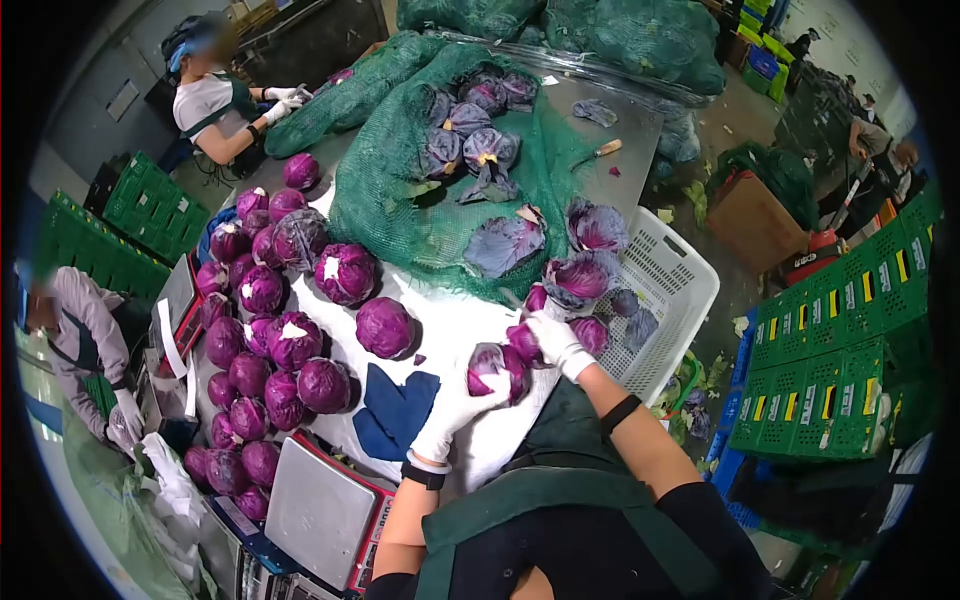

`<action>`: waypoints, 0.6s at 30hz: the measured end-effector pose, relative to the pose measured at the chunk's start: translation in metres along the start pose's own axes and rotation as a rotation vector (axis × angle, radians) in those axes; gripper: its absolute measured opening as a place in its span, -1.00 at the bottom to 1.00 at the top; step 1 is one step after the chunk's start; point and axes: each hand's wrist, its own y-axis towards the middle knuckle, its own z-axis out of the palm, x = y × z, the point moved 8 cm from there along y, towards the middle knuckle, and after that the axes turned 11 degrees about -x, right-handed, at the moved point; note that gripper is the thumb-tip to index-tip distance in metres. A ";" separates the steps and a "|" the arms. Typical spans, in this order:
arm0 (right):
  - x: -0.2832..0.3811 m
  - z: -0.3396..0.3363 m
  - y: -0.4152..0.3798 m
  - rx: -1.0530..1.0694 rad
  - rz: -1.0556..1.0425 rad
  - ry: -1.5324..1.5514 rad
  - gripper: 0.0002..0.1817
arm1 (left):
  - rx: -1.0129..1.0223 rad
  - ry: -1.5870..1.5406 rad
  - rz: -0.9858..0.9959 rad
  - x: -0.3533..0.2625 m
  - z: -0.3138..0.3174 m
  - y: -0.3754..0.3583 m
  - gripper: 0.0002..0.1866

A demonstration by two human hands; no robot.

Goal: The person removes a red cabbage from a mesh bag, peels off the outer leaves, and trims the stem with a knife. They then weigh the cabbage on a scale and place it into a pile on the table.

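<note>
Near the table's front edge, my left hand (458, 412), in a white glove, grips the lower left side of a red cabbage (498, 372). My right hand (556, 343), also gloved, has its fingers closed at a purple leaf piece (524, 344) on that cabbage's upper right. Loose outer leaves (580, 278) lie just beyond my right hand, by the white basket (690, 262). A blue cloth (393, 410) is left of my left hand. Whole red cabbages (385, 327) spread over the left of the table.
A green net sack (370, 190) with cabbages fills the table's far middle, a knife (600, 152) beside it. Scales (322, 508) stand front left. Two co-workers (215, 105) (85, 340) are at the left. Green crates (815, 400) are stacked at the right.
</note>
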 end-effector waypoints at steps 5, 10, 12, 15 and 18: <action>-0.056 -0.022 -0.048 0.354 0.950 0.119 -0.57 | -0.147 -0.481 -0.332 0.025 -0.028 -0.030 -0.14; 0.060 -0.066 0.010 0.317 0.620 0.114 -0.25 | -0.269 -0.429 -0.309 0.035 -0.009 -0.032 -0.32; 0.091 -0.038 -0.009 0.464 0.449 -0.073 -0.24 | -0.290 0.009 0.074 0.000 -0.006 -0.034 -0.34; 0.097 -0.038 -0.001 0.339 0.294 -0.114 -0.41 | -0.336 0.067 -0.003 0.008 -0.002 -0.036 -0.35; 0.069 -0.034 0.004 0.029 0.050 -0.169 -0.80 | -0.316 -0.012 -0.084 0.010 -0.008 -0.040 -0.35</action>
